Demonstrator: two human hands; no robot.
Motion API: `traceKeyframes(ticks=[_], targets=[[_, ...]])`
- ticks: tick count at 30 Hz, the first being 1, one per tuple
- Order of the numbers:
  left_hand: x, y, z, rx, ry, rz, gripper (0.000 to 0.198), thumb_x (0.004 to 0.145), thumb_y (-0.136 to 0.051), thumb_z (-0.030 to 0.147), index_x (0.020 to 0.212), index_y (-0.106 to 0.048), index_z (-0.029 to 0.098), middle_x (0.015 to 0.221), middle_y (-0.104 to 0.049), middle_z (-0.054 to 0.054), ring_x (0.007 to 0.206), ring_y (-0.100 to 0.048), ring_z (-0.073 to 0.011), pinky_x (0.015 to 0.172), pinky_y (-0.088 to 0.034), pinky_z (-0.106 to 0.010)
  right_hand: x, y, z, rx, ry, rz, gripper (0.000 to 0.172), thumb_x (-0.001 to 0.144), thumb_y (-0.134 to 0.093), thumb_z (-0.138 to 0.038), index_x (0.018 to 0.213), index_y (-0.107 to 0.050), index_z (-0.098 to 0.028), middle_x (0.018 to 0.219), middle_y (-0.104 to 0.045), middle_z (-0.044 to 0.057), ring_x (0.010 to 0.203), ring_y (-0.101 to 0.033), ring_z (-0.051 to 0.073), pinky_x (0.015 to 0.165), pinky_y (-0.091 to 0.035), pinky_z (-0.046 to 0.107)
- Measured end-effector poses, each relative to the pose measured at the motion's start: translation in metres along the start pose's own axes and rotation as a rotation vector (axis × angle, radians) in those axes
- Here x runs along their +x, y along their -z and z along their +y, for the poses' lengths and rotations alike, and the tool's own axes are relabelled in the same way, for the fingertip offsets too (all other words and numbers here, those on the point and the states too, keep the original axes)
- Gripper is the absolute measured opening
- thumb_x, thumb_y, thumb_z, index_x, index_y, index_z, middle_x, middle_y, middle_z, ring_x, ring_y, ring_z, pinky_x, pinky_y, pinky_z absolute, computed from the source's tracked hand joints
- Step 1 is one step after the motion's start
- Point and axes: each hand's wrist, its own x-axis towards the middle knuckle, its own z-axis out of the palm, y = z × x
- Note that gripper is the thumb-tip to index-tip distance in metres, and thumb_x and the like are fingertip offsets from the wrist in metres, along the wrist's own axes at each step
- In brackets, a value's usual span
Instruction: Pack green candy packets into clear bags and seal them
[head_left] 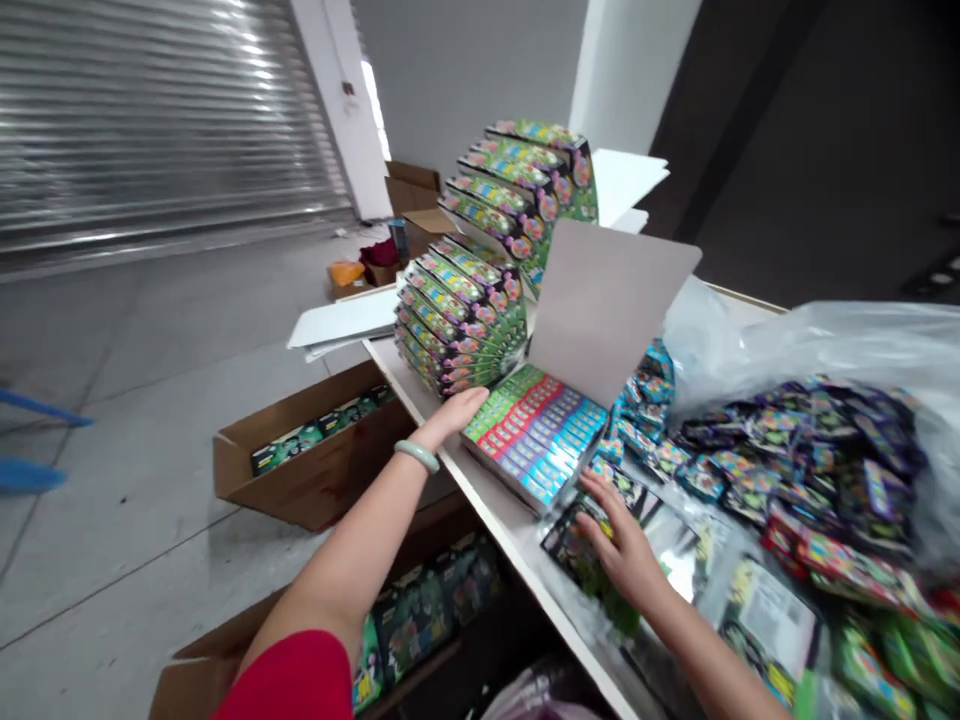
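An open display box (536,430) lies on the table, filled with rows of small packs in green, red, purple and blue bands. Its plain pale lid (611,300) stands raised at the back. My left hand (459,412) rests against the box's left side, fingers stretched out and partly hidden; a pale green bangle (417,456) circles that wrist. Beside the box's front right corner is my right hand (619,540), fingers apart, over flat plastic-wrapped printed packets (577,545). I cannot tell whether it touches the box.
Fanned stacks of printed boxes (461,320) stand behind the open one. Loose purple-black packets (817,450), blue packets (649,390) and a clear plastic bag (795,335) cover the right side. Open cartons (315,480) sit on the floor left of the table edge.
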Motion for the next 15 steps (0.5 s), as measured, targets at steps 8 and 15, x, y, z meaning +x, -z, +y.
traceKeyframes(ticks=[8,15], targets=[[-0.011,-0.007,-0.009,-0.324,0.084,0.029,0.078,0.064,-0.068,0.069,0.122,-0.063,0.017,0.133,-0.060,-0.013,0.125,-0.053,-0.0318,0.106,-0.040,-0.041,0.023,-0.020,-0.012,0.373,-0.362,0.056,0.075,0.081,-0.055,-0.061,0.144,-0.041,-0.022,0.147,-0.044,0.014,0.130,-0.049,0.030,0.107,-0.039,0.049],[-0.020,-0.019,0.004,-0.457,0.151,0.002,0.078,0.059,-0.075,0.064,0.118,-0.065,0.014,0.112,-0.071,-0.012,0.112,-0.061,-0.0316,0.099,-0.047,-0.043,0.017,-0.025,-0.018,0.287,-0.337,0.077,0.080,0.080,-0.054,-0.058,0.146,-0.036,-0.015,0.151,-0.036,0.017,0.138,-0.036,0.029,0.113,-0.032,0.047]])
